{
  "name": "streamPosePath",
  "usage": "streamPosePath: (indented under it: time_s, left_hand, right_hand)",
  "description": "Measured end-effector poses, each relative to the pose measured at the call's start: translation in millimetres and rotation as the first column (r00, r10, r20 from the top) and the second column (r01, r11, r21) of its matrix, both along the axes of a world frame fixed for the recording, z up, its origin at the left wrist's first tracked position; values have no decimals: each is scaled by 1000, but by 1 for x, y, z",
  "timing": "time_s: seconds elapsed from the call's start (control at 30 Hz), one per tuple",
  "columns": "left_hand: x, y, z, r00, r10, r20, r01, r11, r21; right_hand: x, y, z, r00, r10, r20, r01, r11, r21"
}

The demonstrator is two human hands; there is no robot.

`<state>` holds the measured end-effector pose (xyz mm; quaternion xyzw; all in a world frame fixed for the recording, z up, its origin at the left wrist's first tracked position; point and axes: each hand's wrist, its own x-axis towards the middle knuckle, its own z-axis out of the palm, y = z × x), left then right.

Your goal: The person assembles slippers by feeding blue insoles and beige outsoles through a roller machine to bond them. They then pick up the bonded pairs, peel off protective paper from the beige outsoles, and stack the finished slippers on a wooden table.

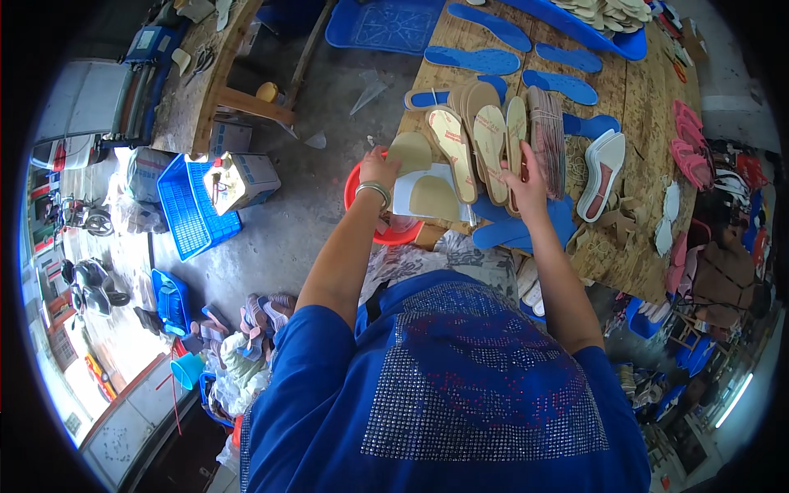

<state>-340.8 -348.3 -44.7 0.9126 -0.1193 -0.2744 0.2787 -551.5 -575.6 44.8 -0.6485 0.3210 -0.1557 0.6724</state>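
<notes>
My left hand (pixel 378 171), with a bangle at its wrist, pinches the edge of a tan rounded piece (pixel 410 151) at the table's near left. A second tan rounded piece (pixel 435 198) lies just below it on a white sheet (pixel 402 195). My right hand (pixel 526 182) is closed round the lower part of a narrow beige insole (pixel 514 123), its fingers partly hidden. Left of that hand lean cream insoles with red print, one (pixel 451 148) at the left and another (pixel 489 148) nearer. A tied bundle of insoles (pixel 546 131) stands just right of the hand.
Blue insoles (pixel 472 59) lie across the wooden table (pixel 612 99). White insoles (pixel 602 177) rest at the right, near tan scraps (pixel 616 226). Below the table's left edge sits a red basin (pixel 400 236). A blue crate (pixel 185 209) stands on the floor.
</notes>
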Motion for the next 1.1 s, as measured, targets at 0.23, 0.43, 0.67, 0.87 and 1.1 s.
streamPosePath:
  time_s: [0.23,0.43,0.67,0.87,1.1]
  left_hand:
    - [-4,-6,4,995,102,-18,-103,993,-59]
    - [-3,7,-16,870,191,-454,-392,827,-403]
    - [-17,11,36,560,39,-828,-692,572,-441]
    - [-56,16,77,414,-258,-873,-638,602,-481]
    - [-103,13,109,140,-439,-887,-673,615,-411]
  right_hand:
    - [-15,11,2,999,22,36,-18,994,-107]
    - [-11,18,15,1000,-13,7,13,1000,8]
    - [-6,27,8,998,23,-54,-9,968,250]
    - [5,45,15,997,60,-45,-45,961,274]
    - [-9,57,16,985,170,-40,-155,957,243]
